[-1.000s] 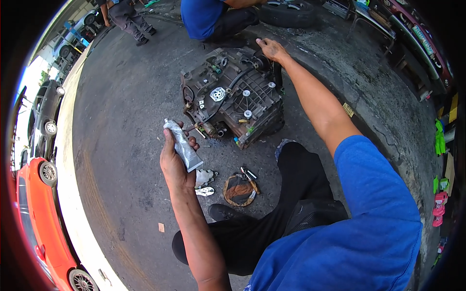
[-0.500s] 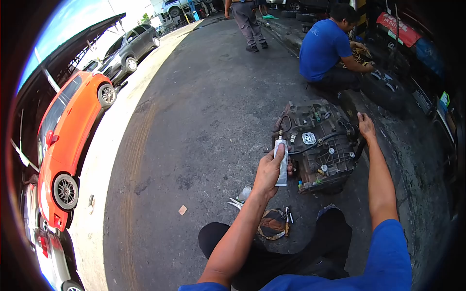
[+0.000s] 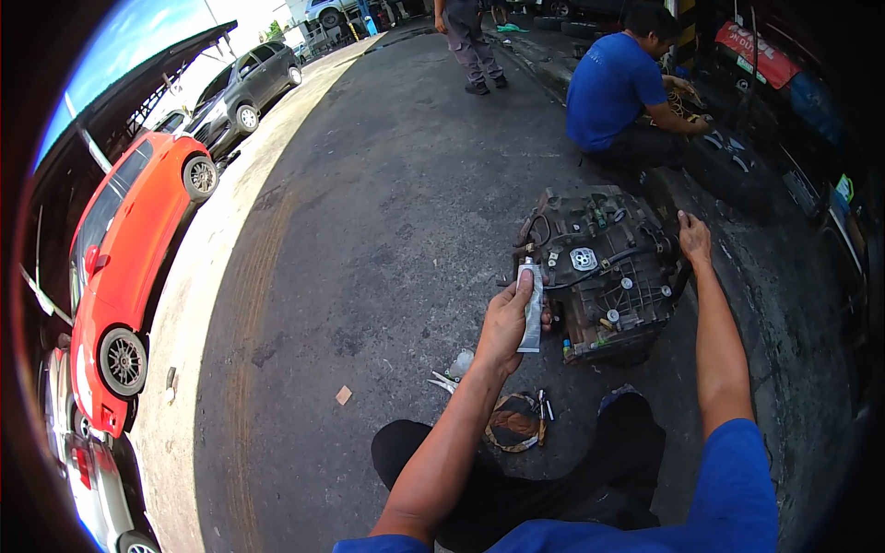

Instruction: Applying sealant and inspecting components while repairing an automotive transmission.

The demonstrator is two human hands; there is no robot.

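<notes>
My left hand (image 3: 506,323) is wrapped round a silver squeeze tube (image 3: 532,309), thumb along its face and nozzle pointing up. The tube stands in front of the left edge of a dirty metal gearbox (image 3: 608,286) on the ground ahead of me. Hoses, bolts and a pale metal fitting (image 3: 583,259) show on the gearbox's upper side. My right hand (image 3: 696,240) is beside the gearbox's right edge, its fingers curled together; whatever they hold, if anything, is too small to make out.
Between my knees lies a round brown-stained piece (image 3: 516,422) with small tools (image 3: 546,405). Pliers (image 3: 445,382) and a clear plastic item (image 3: 461,363) lie left of it. A person in blue (image 3: 608,92) crouches by a wheel beyond the gearbox; another person (image 3: 468,41) stands farther off. Parked cars (image 3: 138,267) line the left.
The view has shifted very slightly. Both hands keep nearly the same pose, and the tube is still in my left hand. The standing person has moved a little.
</notes>
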